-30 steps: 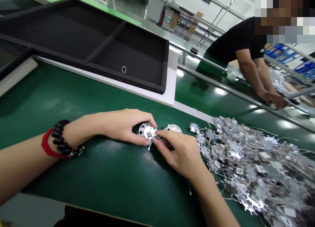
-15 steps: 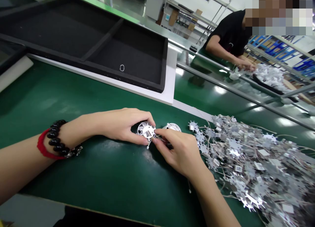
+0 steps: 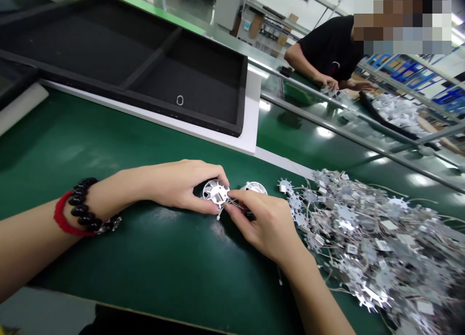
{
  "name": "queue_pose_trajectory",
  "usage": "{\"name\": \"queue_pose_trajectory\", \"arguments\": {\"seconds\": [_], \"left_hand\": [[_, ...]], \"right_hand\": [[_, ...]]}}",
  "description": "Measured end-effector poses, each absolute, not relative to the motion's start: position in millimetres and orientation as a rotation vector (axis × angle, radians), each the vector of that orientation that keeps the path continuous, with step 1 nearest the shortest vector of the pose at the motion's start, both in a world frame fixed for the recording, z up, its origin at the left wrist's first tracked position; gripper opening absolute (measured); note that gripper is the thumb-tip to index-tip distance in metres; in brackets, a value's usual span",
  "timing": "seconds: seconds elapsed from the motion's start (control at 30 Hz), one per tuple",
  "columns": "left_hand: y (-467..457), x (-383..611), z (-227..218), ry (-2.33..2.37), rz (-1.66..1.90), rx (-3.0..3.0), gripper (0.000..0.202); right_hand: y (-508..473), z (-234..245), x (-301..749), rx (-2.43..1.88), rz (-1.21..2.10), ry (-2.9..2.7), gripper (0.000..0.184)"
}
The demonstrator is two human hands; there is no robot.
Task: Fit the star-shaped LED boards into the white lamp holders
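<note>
My left hand [image 3: 178,184] is closed round a small white round housing with spokes [image 3: 215,193], held against the green mat [image 3: 152,257]. My right hand [image 3: 265,223] pinches the thin wires [image 3: 238,206] of the silver star-shaped board seated in that housing. A second white round housing [image 3: 255,187] lies just behind my right hand. A large pile of silver star-shaped boards with wires [image 3: 370,238] spreads to the right.
A black divided tray [image 3: 240,90] holding a small white ring [image 3: 179,100] stands at the back on a white board. Across a metal rail [image 3: 341,134], another person in a black shirt [image 3: 327,44] handles parts at a far bench.
My hands have barely moved on the housing. The person across the rail has shifted left and drawn their hands back toward their own bench.
</note>
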State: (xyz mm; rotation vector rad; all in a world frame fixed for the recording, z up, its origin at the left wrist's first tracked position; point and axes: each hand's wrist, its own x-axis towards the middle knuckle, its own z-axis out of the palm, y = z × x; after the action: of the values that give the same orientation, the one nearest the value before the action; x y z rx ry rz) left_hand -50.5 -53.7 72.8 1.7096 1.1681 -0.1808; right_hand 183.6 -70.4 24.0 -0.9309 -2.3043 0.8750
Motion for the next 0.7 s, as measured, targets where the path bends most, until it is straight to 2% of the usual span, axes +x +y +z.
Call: {"name": "queue_pose_trajectory", "arguments": {"seconds": [0.7], "left_hand": [[-52.3, -49.8, 75.1, 1.169, -0.201, 1.713, 0.037]], "right_hand": [[-69.6, 25.2, 183.4, -0.947, 0.885, -2.318, 0.018]]}}
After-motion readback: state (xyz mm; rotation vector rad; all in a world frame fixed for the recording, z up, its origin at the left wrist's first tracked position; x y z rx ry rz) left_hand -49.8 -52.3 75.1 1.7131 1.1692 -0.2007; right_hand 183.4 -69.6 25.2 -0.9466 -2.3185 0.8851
